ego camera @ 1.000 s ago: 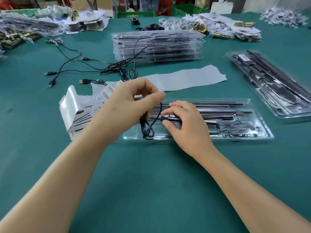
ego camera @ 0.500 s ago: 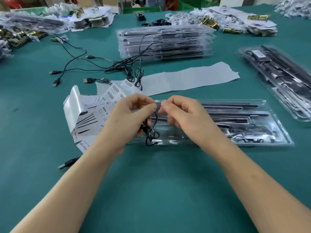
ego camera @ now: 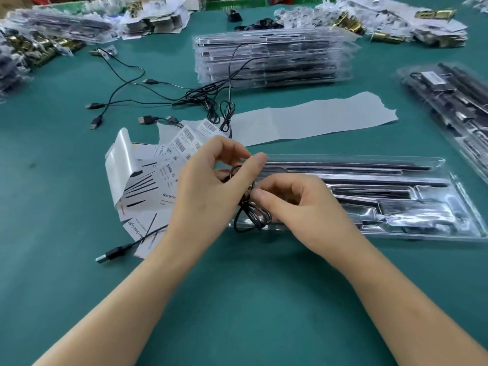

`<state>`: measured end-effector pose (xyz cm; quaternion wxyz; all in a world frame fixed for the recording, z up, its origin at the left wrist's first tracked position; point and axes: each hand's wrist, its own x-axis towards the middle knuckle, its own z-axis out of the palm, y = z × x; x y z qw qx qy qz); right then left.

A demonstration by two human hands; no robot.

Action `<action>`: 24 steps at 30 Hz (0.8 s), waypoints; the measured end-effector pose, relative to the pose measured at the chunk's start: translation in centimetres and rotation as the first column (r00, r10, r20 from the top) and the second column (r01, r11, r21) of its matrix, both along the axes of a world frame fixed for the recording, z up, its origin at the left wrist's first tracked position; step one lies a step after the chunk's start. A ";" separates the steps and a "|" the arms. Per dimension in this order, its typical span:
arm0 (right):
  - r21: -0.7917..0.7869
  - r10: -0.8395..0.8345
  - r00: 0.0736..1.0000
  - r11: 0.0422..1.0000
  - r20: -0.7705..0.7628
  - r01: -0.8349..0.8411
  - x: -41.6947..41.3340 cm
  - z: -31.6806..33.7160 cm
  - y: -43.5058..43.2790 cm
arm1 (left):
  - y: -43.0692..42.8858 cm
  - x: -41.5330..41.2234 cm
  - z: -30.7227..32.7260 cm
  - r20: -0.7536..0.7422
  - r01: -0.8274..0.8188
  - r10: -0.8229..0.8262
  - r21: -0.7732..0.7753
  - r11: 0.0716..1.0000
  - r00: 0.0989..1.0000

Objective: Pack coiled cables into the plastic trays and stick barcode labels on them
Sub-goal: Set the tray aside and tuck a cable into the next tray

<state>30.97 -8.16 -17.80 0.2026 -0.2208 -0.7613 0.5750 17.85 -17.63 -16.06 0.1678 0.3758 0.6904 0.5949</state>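
Note:
A thin black cable (ego camera: 250, 215) is bunched into loops between my two hands, just over the left end of a clear plastic tray (ego camera: 438, 165) that holds black rods and parts. My left hand (ego camera: 206, 191) pinches the upper loops between thumb and fingers. My right hand (ego camera: 298, 204) pinches the cable lower down, at the waist of the bundle. The cable's USB plug (ego camera: 109, 255) trails on the table to the lower left. Barcode labels (ego camera: 184, 140) lie on white sheets behind my left hand.
A stack of filled clear trays (ego camera: 272, 56) stands at the back centre, another tray (ego camera: 454, 101) at the right. Loose black USB cables (ego camera: 126, 85) sprawl at the back left. A strip of white backing paper (ego camera: 311, 117) lies behind the tray. Packaging piles line the far edge.
My right hand has dropped lower on the bundle, while my left hand keeps hold of the upper loops. The USB plug has slid a little further into view at lower left.

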 end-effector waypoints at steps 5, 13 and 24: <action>-0.070 0.033 0.999 0.997 -0.026 -0.035 0.1 0.1 0.3 | -0.2 0.2 0.0 -0.211 -0.052 0.034 -0.084 0.995 0.977; -0.122 -0.017 0.999 0.992 -0.045 0.012 0.3 0.0 0.8 | -2.0 -4.7 2.1 0.171 0.452 -0.423 -0.203 0.869 0.890; -0.118 -0.109 0.994 0.987 -0.006 0.108 0.0 0.1 0.6 | -1.5 -4.3 1.5 0.035 0.449 -0.450 -0.184 0.874 0.892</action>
